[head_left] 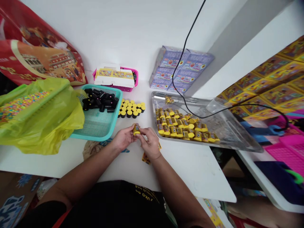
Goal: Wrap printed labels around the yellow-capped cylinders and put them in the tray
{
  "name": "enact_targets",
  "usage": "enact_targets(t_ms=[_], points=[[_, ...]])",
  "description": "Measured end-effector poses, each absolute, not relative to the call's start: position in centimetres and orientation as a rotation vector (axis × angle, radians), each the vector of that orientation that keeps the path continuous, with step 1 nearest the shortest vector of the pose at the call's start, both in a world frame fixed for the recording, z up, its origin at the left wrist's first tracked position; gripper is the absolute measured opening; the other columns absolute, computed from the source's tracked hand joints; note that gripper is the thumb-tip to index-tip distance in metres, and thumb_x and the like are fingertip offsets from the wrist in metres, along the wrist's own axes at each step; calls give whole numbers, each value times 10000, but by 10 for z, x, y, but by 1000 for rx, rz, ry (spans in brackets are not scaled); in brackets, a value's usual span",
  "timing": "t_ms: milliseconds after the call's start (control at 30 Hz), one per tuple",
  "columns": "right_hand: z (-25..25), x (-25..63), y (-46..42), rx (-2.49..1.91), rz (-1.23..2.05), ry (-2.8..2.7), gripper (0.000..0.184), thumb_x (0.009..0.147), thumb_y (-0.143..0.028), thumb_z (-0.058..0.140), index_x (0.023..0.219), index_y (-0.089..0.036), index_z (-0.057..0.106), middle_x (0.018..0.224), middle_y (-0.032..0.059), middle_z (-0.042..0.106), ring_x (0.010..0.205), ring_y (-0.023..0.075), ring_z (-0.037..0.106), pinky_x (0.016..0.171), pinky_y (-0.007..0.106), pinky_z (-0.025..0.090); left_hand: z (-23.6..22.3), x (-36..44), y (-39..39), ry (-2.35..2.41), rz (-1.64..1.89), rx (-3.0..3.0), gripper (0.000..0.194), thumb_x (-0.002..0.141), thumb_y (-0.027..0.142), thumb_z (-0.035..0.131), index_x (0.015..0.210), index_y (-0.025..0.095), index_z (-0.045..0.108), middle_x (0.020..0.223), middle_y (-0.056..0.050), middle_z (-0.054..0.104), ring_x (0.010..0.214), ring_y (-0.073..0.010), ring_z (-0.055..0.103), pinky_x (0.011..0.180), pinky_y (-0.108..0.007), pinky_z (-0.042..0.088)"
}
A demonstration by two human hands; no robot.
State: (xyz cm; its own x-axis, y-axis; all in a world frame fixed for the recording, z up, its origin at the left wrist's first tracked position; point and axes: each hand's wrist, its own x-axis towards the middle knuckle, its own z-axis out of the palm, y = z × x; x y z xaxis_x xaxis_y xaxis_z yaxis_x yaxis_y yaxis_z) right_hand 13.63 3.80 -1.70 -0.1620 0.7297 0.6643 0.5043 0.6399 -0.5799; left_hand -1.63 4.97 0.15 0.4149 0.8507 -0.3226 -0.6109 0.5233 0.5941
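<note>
Small labelled container [136, 129] at centre, between both hands. Left hand [123, 138] pinches it from 9 o'clock, right hand [149, 142] from 3 o'clock, fingertips pressed on it, probably to keep it steady while the label gets smoothed; exact finger contact too small to tell. Yellow-capped containers [129, 108] grouped at 11 o'clock, likely for easy reach; labelled ones [177, 124] in metal tray [228, 148], 2 o'clock.

Yellow letters on black cloth

From here I can pick out "UKO" on the black fabric shirt [111, 202]. Lettering on the stacked lilac cardboard boxes [177, 71], the large red printed bag [54, 63] and the small yellow labelled container [136, 129] is too blurred to read.
</note>
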Motion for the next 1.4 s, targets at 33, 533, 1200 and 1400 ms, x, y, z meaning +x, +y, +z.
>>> enact_targets(t_ms=[33, 533, 1200, 1400], points=[[-17, 136, 38, -980, 270, -1832, 170, 889, -264, 608, 1052, -227, 638, 845, 45, 633, 784, 183, 614, 703, 344, 529, 2, -16, 49, 670, 956, 428, 255, 770, 387, 702, 920, 181, 698, 863, -49, 672, 701, -142, 564, 632, -250, 380], [-13, 136, 36, -960, 328, -1799, 277, 828, -300, 678, 1082, -220, 602, 869, 42, 600, 796, 188, 584, 712, 347, 510, 5, -14, 45, 819, 1043, 592, 368, 598, 353, 844, 830, 156, 637, 811, -43, 648, 705, -146, 585, 641, -258, 398], [-18, 139, 39, -1039, 298, -1886, 539, 835, -392, 675, 1308, -210, 494, 886, 53, 603, 781, 198, 586, 732, 360, 519, -1, -13, 46, 869, 1000, 558, 321, 605, 376, 833, 688, 157, 612, 734, -26, 650, 636, -129, 556, 643, -263, 406], [-23, 136, 38, -1012, 190, -1848, 403, 867, -311, 640, 1259, -252, 565, 999, 87, 639, 883, 217, 617, 784, 386, 543, 2, -14, 47, 719, 954, 550, 252, 711, 394, 752, 816, 175, 685, 775, -46, 675, 760, -187, 618, 740, -321, 423]])
